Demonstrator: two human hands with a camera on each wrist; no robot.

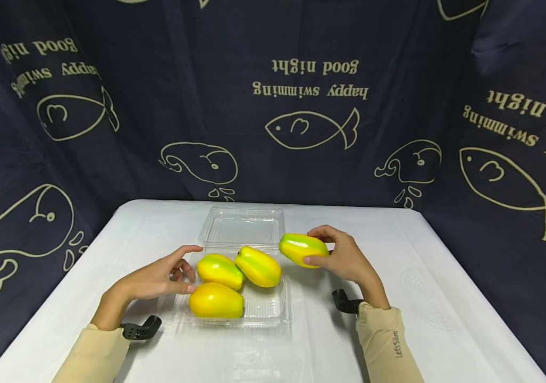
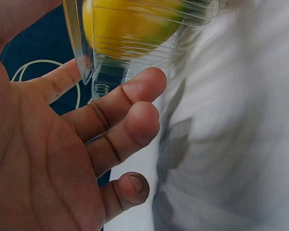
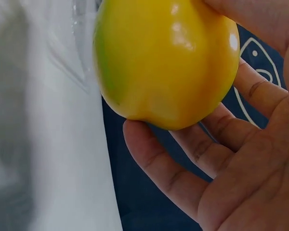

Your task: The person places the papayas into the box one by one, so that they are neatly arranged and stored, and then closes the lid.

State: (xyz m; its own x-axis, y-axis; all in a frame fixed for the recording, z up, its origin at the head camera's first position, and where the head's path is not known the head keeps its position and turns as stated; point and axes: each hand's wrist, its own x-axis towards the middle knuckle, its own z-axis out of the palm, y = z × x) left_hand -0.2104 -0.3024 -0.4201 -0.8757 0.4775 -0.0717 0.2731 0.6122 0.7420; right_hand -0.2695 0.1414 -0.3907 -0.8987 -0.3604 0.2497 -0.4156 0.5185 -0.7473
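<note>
A yellow-green papaya [image 1: 301, 250] is held in my right hand [image 1: 344, 258], raised at the right of a clear plastic box. In the right wrist view the thumb and fingers close around the papaya [image 3: 164, 62]. Three more papayas sit in the box [image 1: 265, 314]: one at the front left [image 1: 216, 300], one behind it [image 1: 220, 270] and one tilted toward the middle [image 1: 259, 267]. My left hand [image 1: 158, 274] is at the box's left side, fingers loosely bent and thumb near the front papaya. The left wrist view shows its fingers [image 2: 127, 127] beside the clear wall.
The box's lid [image 1: 241, 226] lies folded back behind it, toward the far edge. A white cloth covers the table [image 1: 383, 229]. Dark blue curtains [image 1: 311, 170] with fish and whale drawings stand behind and at both sides.
</note>
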